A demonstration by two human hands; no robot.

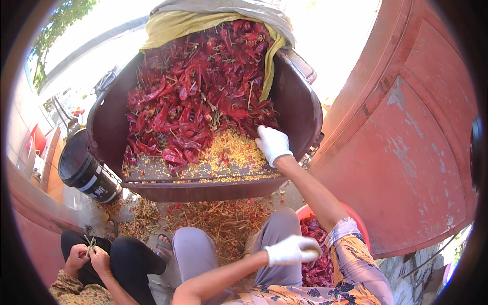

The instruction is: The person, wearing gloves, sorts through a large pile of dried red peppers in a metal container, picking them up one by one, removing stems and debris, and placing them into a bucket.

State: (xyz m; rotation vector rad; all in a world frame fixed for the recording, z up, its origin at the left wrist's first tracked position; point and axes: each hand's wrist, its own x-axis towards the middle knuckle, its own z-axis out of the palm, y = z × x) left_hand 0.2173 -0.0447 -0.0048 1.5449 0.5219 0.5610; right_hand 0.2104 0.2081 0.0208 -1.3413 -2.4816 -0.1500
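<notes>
My right hand [273, 145], in a white glove, reaches into the dark maroon bin [203, 189] at the right edge of the red dried peppers [198, 81], beside loose yellow seeds [236, 150]. Its fingers are curled; what they hold is hidden. My left hand [292, 250], also gloved in white, hangs over the red basin [358, 221] of peppers by my right leg; its fingers are blurred. A yellow cloth [183, 28] and a grey one lie over the bin's far end.
At lower left, a co-worker's bare hands [94, 259] hold green stems near their dark-trousered knees. A black bucket [81, 162] stands left of the bin. Red metal panels [391, 152] rise on the right. Dry stalks and scraps [203, 218] litter the ground below the bin.
</notes>
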